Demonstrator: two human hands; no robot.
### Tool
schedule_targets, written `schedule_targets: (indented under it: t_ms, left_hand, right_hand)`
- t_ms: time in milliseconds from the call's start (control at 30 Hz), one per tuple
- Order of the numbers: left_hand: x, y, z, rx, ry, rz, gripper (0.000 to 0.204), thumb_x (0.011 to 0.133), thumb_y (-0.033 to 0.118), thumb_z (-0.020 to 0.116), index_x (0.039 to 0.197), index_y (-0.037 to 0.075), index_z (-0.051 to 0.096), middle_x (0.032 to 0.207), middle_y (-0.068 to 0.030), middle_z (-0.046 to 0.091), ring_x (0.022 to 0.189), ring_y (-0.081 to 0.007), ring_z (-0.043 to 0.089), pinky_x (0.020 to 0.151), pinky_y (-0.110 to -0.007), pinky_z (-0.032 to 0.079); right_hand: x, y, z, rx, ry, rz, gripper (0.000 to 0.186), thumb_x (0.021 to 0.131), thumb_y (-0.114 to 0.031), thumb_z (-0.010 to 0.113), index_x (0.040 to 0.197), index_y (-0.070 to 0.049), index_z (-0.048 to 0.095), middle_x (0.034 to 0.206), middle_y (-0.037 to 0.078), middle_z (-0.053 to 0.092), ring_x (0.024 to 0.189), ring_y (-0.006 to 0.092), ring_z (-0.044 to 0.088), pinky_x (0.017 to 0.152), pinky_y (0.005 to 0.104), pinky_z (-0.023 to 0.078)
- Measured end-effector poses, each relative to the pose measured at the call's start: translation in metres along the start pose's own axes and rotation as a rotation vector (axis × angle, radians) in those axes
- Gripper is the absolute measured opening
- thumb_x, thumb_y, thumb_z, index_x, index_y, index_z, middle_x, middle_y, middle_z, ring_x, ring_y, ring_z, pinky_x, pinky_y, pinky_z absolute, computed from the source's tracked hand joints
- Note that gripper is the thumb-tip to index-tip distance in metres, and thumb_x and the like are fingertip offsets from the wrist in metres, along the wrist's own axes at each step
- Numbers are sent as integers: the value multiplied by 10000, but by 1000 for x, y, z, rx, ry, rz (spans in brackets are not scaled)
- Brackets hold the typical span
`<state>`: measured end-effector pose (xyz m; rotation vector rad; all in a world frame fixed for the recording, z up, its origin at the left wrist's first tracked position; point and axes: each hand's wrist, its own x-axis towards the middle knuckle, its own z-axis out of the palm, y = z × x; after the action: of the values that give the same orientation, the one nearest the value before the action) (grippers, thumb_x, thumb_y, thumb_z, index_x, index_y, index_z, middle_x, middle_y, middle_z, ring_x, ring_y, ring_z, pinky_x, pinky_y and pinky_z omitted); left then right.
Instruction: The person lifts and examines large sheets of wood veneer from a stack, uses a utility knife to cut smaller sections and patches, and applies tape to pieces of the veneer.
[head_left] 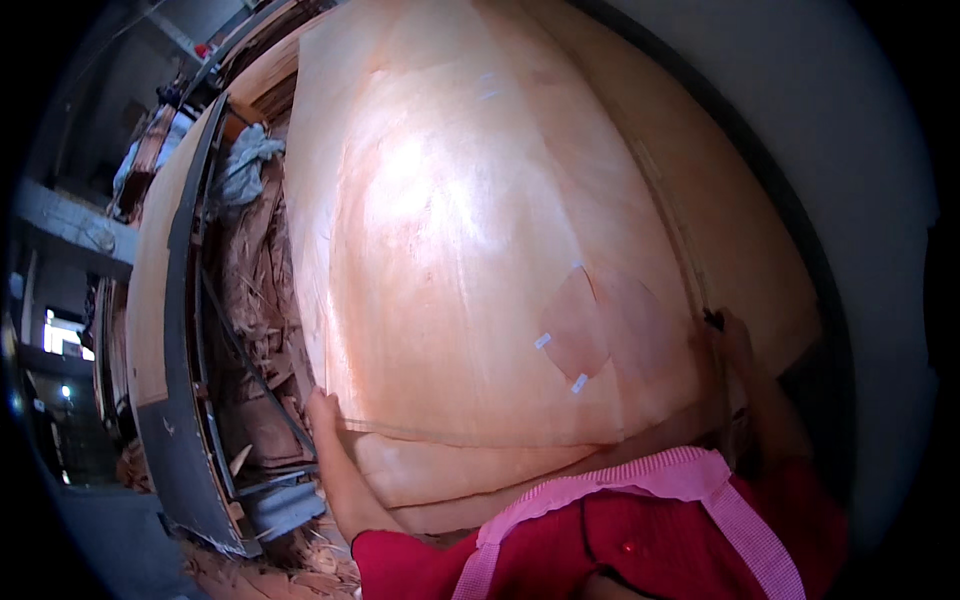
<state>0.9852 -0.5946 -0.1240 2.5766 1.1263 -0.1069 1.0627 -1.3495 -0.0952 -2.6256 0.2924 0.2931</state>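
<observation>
A large, pale wood veneer sheet (440, 330) lies in front of me, shiny under the light. A darker patch (578, 325) sits on its right part, with small white tape pieces (579, 383) at its edges. My left hand (322, 410) is closed at the sheet's near left corner, apparently pinching its edge. Over by the right edge, my right hand (733, 340) is closed around a small black object (713, 319), whose kind I cannot make out. The fingertips of that hand are partly hidden.
More veneer layers (440, 465) lie underneath, near my body. To the left, torn veneer scraps (250, 260) and a pale cloth (246, 165) fill a gap beside a dark-edged bench (185, 440). A grey wall (830, 130) rises on the right.
</observation>
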Motion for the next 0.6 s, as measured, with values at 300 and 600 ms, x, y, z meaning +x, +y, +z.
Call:
schedule_targets:
  t_ms: [300, 600]
  left_hand:
    - [-118, 314, -55, -926, -680, 609, 527, 692, 33, 590, 1185, -62, 430, 1335, -86, 323, 1092, -183, 441, 860, -266, 413]
    - [-292, 579, 76, -964, -734, 929, 294, 624, 94, 637, 884, -28, 575, 1260, -169, 417, 1171, -210, 388, 905, -274, 345]
  right_hand:
    - [-6, 16, -15, 887, -18, 273, 247, 818, -266, 523, 840, -21, 493, 575, 50, 482, 409, 139, 440, 360, 284, 334]
    - [-46, 116, -99, 574, 399, -293, 351, 834, -236, 527, 1060, 30, 488, 690, 74, 531, 576, 154, 494, 504, 295, 411]
